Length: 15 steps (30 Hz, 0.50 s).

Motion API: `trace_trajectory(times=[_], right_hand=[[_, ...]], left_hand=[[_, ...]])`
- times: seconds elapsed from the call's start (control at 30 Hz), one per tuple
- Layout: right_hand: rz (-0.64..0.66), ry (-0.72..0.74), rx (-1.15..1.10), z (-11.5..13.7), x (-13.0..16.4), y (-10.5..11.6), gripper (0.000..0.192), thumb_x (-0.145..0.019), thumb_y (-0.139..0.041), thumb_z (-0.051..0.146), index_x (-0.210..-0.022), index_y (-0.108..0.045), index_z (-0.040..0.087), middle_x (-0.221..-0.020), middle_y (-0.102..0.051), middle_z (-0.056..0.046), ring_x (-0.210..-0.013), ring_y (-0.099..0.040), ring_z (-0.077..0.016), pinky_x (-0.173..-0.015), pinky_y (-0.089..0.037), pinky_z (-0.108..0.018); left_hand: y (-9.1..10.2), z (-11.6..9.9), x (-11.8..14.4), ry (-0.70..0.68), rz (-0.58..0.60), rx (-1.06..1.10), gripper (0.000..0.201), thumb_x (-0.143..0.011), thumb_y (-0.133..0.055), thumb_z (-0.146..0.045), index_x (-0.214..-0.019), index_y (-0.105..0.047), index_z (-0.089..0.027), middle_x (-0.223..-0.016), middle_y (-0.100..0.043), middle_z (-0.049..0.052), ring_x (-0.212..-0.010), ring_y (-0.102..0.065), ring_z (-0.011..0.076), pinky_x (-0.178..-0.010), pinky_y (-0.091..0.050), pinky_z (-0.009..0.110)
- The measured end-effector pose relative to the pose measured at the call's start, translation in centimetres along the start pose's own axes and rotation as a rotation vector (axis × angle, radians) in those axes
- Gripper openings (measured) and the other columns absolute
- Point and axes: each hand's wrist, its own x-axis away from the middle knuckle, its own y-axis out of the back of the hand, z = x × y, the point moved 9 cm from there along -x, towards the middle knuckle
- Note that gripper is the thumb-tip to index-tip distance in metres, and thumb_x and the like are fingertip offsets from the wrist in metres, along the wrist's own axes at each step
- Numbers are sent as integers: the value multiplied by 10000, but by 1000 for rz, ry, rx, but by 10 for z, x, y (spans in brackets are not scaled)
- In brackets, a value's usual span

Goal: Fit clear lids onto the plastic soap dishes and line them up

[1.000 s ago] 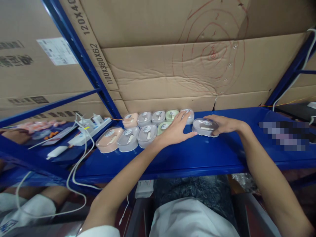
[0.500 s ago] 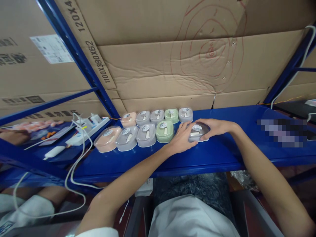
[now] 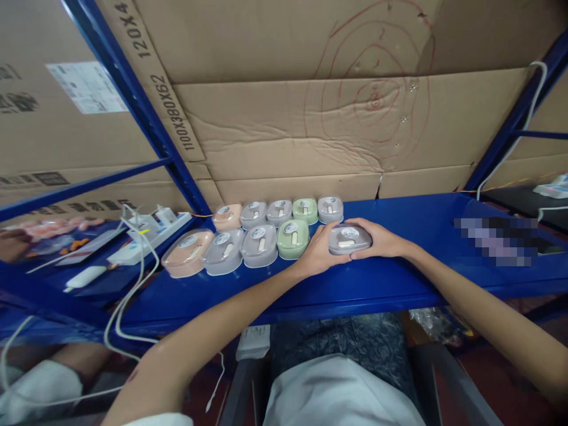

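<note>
Both hands grip one small grey lidded box just above the blue shelf. My left hand holds its left side and my right hand its right side. Left of it stand two rows of like boxes. The front row runs from a peach box through two grey ones to a green box. The back row ends in a green box and a grey box.
A white power strip with plugged cables lies at the shelf's left end, beside a white tube. Large cardboard cartons wall the back. Blue rack posts cross the left. A white cable hangs at right.
My left hand left the row of boxes and joined my right hand on the grey box. The box moved left, nearer the green box in the front row.
</note>
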Motion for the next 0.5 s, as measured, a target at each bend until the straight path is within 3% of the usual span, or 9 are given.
trace_trajectory(times=[0.1, 0.33, 0.5], right_hand=[[-82, -5, -21, -7, 15, -1, 978, -722, -933, 622, -1551, -541, 281, -1555, -627, -142, -1421, -615, -404, -1216, -471, -604], [-91, -39, -108, -17, 29, 2, 943, -717, -951, 587, -1529, -562, 308, -1540, -643, -120, -1413, -629, -392, -1227, -471, -620], [-90, -55, -148, -17, 29, 4, 965, -700, -962, 570, -1532, -562, 291, -1556, -628, -131, -1427, -618, -392, -1241, -457, -626]], left_hand=[[-1, 0, 2, -20, 23, 14, 1034, -730, -969, -452, -1596, -441, -248, -1560, -524, 170, -1485, -517, 423, -1251, -419, 633], [-7, -4, 1, -71, 117, 27, 1020, -784, -916, -429, -1640, -394, -237, -1651, -463, 193, -1551, -461, 416, -1288, -372, 636], [-6, 1, -3, -81, 122, 78, 1031, -779, -926, -453, -1632, -400, -211, -1652, -483, 206, -1534, -490, 397, -1278, -389, 619]])
